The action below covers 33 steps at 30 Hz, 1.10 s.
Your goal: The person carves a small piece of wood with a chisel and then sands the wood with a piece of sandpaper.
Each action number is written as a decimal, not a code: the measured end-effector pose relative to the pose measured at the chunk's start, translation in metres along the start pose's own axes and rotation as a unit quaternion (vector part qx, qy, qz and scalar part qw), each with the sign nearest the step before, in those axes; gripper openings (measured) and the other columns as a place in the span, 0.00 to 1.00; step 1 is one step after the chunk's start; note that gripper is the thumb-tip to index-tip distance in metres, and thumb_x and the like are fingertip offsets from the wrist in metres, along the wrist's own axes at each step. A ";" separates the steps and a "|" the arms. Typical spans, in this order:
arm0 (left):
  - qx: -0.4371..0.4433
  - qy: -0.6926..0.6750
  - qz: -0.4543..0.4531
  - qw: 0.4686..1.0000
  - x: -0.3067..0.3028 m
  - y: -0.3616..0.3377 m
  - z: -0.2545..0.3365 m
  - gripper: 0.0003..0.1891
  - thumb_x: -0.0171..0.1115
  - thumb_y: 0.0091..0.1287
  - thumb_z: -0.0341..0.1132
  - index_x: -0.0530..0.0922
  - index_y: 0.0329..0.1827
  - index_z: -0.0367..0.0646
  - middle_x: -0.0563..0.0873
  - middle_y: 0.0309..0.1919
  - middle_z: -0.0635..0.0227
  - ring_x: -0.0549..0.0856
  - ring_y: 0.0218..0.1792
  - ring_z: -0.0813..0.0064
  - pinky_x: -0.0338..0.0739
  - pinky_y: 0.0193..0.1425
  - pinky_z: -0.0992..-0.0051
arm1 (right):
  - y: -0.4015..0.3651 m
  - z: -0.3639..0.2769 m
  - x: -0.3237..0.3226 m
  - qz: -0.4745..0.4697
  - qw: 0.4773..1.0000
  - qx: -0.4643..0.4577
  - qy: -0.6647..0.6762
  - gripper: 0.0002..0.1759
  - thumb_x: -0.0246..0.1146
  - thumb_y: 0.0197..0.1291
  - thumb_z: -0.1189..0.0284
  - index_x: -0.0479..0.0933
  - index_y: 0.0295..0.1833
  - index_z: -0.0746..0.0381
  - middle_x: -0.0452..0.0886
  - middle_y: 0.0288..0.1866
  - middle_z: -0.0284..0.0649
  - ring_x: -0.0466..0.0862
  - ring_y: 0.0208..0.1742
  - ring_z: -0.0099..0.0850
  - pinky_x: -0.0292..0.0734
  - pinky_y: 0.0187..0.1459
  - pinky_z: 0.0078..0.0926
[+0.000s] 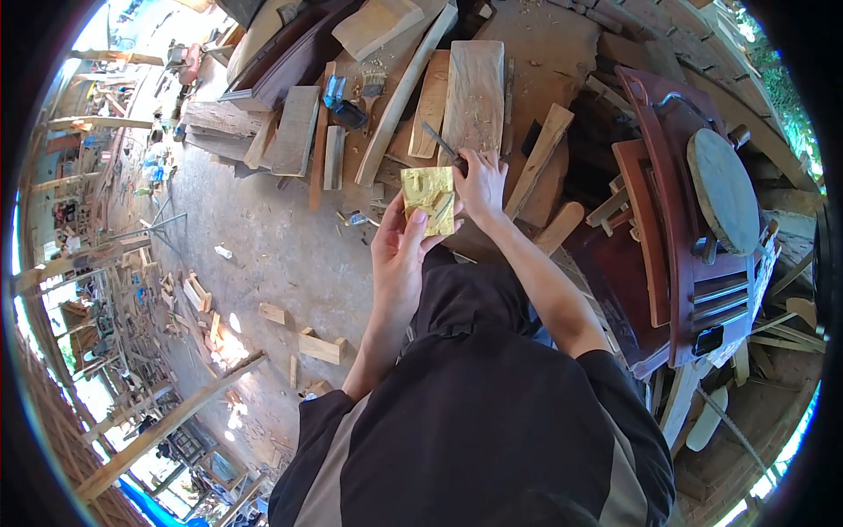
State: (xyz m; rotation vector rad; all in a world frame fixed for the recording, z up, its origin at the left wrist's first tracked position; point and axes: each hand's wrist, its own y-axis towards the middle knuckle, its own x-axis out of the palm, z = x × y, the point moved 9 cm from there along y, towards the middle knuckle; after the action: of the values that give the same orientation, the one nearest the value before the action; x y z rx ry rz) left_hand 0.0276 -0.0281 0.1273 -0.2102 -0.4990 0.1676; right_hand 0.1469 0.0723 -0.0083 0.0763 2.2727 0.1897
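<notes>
Yellow and roughly square, a carved block (432,189) rests in the left hand (399,253) of a person in a black shirt, out in front of the body. The left thumb lies over the carved face while the fingers support it from behind and below. Just beyond the block and to its right, the right hand (483,186) is closed around a slim dark tool (441,145) that points forward and left; I cannot tell whether that hand touches the block.

From where I stand the block looks like wood: probably light, stiff and not slippery, though its raised carving might chip. Its plain side edges seem the safest place to hold, with fingertips away from the tool.

Ahead of the hands, a long board (474,88) and a brush (373,86) lie on the worktop (549,61), and the board's near end could catch a knuckle. Right of the right hand, dark red furniture (654,220) crowds the elbow. Left of the left hand, grey floor (263,233) spreads out, giving more room.
</notes>
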 end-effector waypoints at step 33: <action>-0.078 0.278 0.088 0.954 -0.075 0.086 -0.143 0.19 0.68 0.71 0.44 0.77 0.53 0.38 0.84 0.40 0.70 0.82 0.34 0.85 0.81 0.33 0.80 | 0.064 0.160 -0.022 -0.108 0.954 0.237 -0.151 0.25 0.69 0.58 0.55 0.81 0.54 0.62 0.87 0.49 0.50 0.86 0.53 0.49 0.81 0.53 0.46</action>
State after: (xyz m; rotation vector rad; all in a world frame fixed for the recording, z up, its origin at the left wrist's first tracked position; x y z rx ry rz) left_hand 0.0231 0.0167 -0.0502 -0.4410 0.0695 0.2325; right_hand 0.2824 0.1504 -0.0844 0.0995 1.9568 -0.4575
